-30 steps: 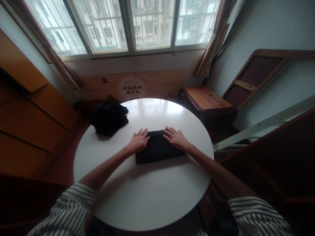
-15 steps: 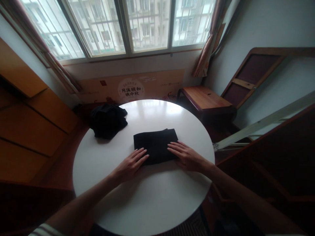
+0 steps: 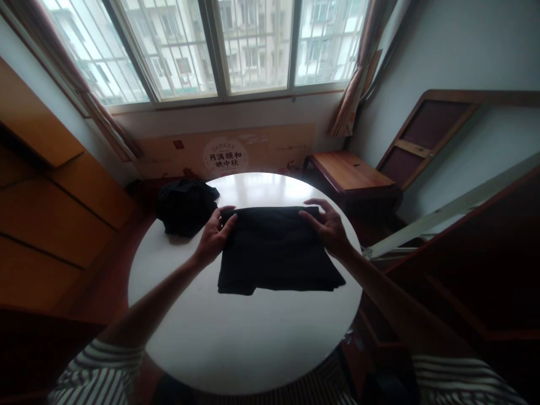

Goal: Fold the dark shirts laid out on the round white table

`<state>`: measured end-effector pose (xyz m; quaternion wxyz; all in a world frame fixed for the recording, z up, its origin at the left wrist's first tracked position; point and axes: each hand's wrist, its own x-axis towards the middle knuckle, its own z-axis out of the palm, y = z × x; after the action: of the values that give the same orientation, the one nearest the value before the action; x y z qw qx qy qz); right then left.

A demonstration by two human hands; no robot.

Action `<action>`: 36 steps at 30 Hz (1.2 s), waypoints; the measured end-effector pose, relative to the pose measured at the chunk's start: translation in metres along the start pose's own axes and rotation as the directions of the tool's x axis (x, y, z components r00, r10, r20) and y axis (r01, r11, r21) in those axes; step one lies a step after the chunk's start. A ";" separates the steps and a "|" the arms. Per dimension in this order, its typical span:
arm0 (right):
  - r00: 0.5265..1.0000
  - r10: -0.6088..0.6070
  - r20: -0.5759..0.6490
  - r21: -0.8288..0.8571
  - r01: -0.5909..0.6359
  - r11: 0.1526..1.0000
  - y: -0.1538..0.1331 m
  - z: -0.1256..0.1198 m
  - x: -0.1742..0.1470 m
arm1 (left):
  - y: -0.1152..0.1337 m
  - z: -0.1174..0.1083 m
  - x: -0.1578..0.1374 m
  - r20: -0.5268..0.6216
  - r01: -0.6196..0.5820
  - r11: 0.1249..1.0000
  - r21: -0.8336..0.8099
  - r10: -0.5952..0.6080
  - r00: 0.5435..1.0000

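A folded black garment [image 3: 278, 253] is held tilted over the white table; its exact kind cannot be told. At its upper left corner my left hand [image 3: 214, 236] grips it, with the thumb on the near face and the fingers at the edge and behind. My right hand [image 3: 331, 228] grips the upper right corner the same way, its index finger sticking up beyond the edge. The lower edge hangs toward me with its layers slightly uneven. Just beyond my left hand lies a crumpled black cloth heap [image 3: 183, 208].
The round white table [image 3: 236, 343] stands below a barred window [image 3: 253, 50]. A low wooden stool or side table [image 3: 350, 169] is behind it to the right. Wooden cabinets [image 3: 63, 208] stand at left, and a pale slanted bar [image 3: 442, 214] runs along the right.
My hands, which lay flat on the smaller folded bundle, have moved forward and taken hold of its far corners. The garment now looks larger, lifted and tilted, with its lower edge nearer me.
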<state>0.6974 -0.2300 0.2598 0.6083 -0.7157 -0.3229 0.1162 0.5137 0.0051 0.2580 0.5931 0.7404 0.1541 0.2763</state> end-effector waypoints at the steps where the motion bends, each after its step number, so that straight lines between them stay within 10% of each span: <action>1: 0.998 0.042 0.040 0.040 -0.043 0.998 0.011 0.004 0.006 | -0.011 0.001 0.005 0.027 0.072 0.997 -0.035 -0.071 0.997; 6: 0.980 0.121 0.160 -0.095 -0.107 0.990 0.078 0.020 0.030 | -0.078 0.002 0.016 0.017 0.301 0.936 0.181 -0.309 0.951; 9: 0.997 -0.043 0.065 -0.329 0.062 0.942 0.089 0.024 0.033 | -0.083 -0.001 0.012 -0.038 0.028 0.874 0.485 -0.011 0.999; 12: 0.939 -0.317 0.129 -0.505 0.338 0.794 0.077 0.028 0.031 | -0.061 0.002 -0.002 0.201 -0.361 0.688 0.629 0.305 0.931; 16: 0.900 -0.273 0.339 -0.574 0.428 0.698 0.062 0.036 0.030 | -0.045 0.016 -0.030 0.669 -0.657 0.552 0.514 0.222 0.710; 20: 0.989 -0.109 0.100 -0.796 0.145 0.587 0.069 0.030 0.028 | -0.057 0.018 -0.052 0.744 -0.723 0.456 0.518 0.177 0.644; 24: 0.989 0.063 0.133 -0.659 0.041 0.751 0.081 0.016 0.019 | -0.062 -0.008 -0.055 0.752 -0.777 0.463 0.425 0.297 0.588; 29: 0.978 0.023 0.209 -0.310 0.044 0.950 0.080 0.008 0.009 | -0.059 -0.041 -0.049 0.685 -0.725 0.508 0.465 0.313 0.658; 31: 0.927 0.165 0.337 -0.189 -0.105 0.976 0.077 0.002 0.008 | -0.060 -0.046 -0.049 0.689 -0.715 0.512 0.476 0.289 0.665; 36: 0.633 0.376 0.676 -0.138 -0.393 0.909 0.070 -0.012 0.006 | -0.063 -0.043 -0.052 0.682 -0.713 0.543 0.443 0.313 0.662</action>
<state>0.7312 -0.2397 0.1974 0.4128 -0.6656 -0.3643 0.5039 0.4532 0.0258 0.1915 0.1811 0.9581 -0.1598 0.1539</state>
